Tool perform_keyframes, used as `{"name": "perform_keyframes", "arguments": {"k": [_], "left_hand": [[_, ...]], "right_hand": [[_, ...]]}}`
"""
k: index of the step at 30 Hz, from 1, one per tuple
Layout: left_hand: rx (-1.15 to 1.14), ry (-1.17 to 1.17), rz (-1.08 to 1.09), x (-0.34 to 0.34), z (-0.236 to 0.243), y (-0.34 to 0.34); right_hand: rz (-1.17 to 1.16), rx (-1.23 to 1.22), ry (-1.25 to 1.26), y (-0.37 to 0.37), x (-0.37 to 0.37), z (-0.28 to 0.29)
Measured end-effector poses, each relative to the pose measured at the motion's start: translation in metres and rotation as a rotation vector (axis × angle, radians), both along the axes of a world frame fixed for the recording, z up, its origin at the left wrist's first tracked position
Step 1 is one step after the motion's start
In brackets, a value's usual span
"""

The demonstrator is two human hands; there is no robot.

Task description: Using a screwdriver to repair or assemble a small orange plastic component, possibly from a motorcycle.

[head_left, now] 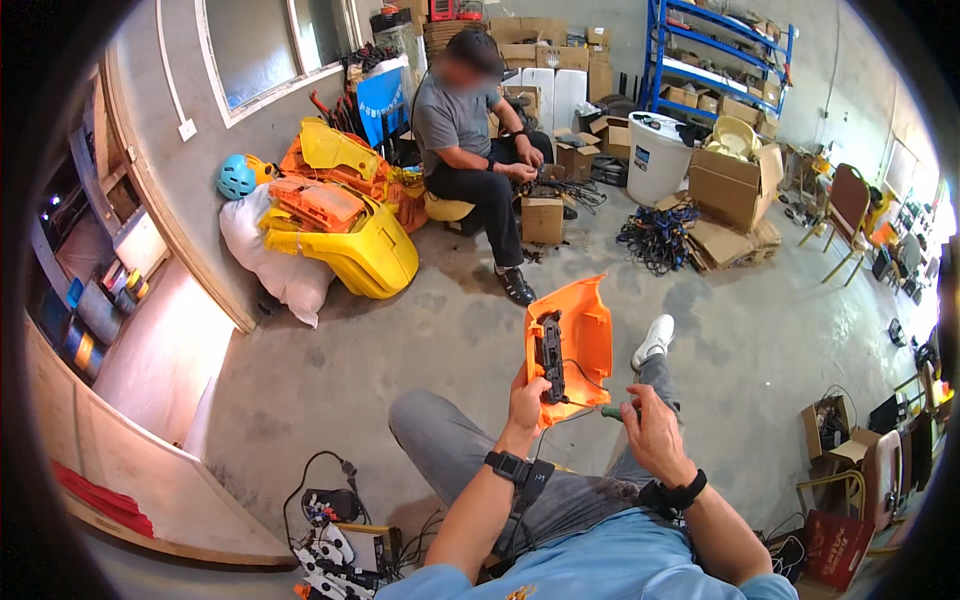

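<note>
Shell [585, 330] is up between the knees; left hand [525, 405] fingers grip its near-left edge, right hand [655, 428] fingers hold green tool [611, 412]. I'd brace firmly, tip clear of cable [590, 378].

White lettering [384, 112] crosses the far blue sheet [379, 90]. A label [642, 157] marks the white bucket [660, 180], pale characters [836, 552] the near-right red box [826, 580].

From the wearer's head, one wide fisheye view looks down and forward: the bare left hand [524, 408] near at five o'clock, a seated person in a grey shirt [452, 125] farther off at twelve.
</note>
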State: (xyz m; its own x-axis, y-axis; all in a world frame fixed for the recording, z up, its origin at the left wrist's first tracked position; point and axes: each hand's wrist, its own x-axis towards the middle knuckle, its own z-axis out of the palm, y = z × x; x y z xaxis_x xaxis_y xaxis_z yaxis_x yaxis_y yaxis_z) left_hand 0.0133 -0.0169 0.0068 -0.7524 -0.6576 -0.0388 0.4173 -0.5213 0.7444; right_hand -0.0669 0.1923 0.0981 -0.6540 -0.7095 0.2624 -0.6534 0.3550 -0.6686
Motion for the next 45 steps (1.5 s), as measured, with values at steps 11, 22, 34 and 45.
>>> {"name": "perform_keyframes", "arguments": {"k": [11,22,34,45], "left_hand": [[0.018,-0.007,-0.025,-0.008,-0.003,-0.005],[0.013,-0.042,0.003,-0.004,-0.003,0.005],[-0.076,-0.011,-0.005,-0.008,-0.003,-0.012],[-0.042,-0.014,0.010,-0.007,0.002,-0.003]], "right_hand": [[0.027,-0.137,-0.048,-0.006,-0.013,-0.006],[-0.022,-0.077,-0.150,0.004,-0.009,-0.012],[-0.038,-0.021,-0.136,-0.007,-0.010,0.004],[0.078,-0.102,-0.130,0.003,-0.015,-0.009]]}}
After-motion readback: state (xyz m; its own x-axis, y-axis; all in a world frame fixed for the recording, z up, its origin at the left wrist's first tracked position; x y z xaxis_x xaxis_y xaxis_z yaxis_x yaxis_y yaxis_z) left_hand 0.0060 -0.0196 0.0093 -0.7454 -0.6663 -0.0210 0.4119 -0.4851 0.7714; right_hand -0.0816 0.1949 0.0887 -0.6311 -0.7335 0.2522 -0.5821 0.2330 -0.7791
